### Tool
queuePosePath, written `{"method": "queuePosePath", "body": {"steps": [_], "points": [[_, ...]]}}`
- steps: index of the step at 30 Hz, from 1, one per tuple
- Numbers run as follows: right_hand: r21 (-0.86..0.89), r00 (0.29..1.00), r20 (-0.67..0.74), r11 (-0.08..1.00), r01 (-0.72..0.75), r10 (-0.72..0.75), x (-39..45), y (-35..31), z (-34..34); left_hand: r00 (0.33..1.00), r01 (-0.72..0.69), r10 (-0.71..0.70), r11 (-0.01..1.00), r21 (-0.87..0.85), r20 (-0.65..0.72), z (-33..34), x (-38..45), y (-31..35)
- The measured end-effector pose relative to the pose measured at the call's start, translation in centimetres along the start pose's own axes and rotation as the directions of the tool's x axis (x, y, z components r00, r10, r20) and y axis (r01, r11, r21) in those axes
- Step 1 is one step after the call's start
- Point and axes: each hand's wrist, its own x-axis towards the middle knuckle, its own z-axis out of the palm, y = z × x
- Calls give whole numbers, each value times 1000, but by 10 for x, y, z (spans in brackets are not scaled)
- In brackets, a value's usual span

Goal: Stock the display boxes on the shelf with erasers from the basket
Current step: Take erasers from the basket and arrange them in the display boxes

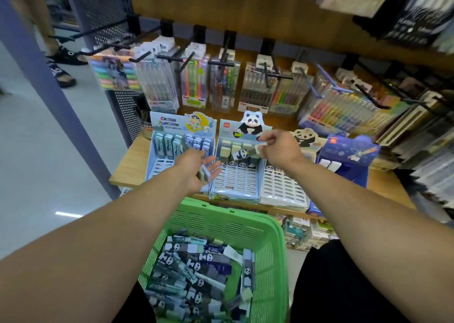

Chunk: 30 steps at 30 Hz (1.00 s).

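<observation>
While the left hand (196,169) cups erasers (205,174), the right hand (277,148) pinches one above the panda box (235,187).

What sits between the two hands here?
In the head view, a panda eraser held by the right hand sticks out toward the left hand, over the panda box. The left hand holds erasers too.

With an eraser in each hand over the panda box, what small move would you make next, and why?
Probably lower the right hand and slot its panda eraser into the panda display box, beside the few at its back; most slots look empty, and the left hand holds more.
</observation>
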Motion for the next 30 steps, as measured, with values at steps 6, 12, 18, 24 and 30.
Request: {"method": "queuePosePath", "body": {"steps": [6, 12, 18, 24, 30], "points": [[-248, 978, 40, 946, 210, -207, 8, -5, 20, 999, 52, -50, 987, 149, -18, -8, 15, 4], [-307, 958, 122, 907, 286, -261, 14, -2, 40, 999, 44, -41, 974, 223, -21, -8, 23, 3], [-363, 940, 186, 869, 336, -286, 14, 0, 47, 999, 44, -48, 969, 244, 8, -7, 23, 2], [-397, 945, 158, 858, 325, -285, 17, 0, 48, 999, 4, -15, 966, 257, 41, -4, 24, -1], [-562, 934, 258, 747, 355, -249, 18, 3, 57, 996, -16, -8, 962, 273, 87, -2, 23, -2]]}}
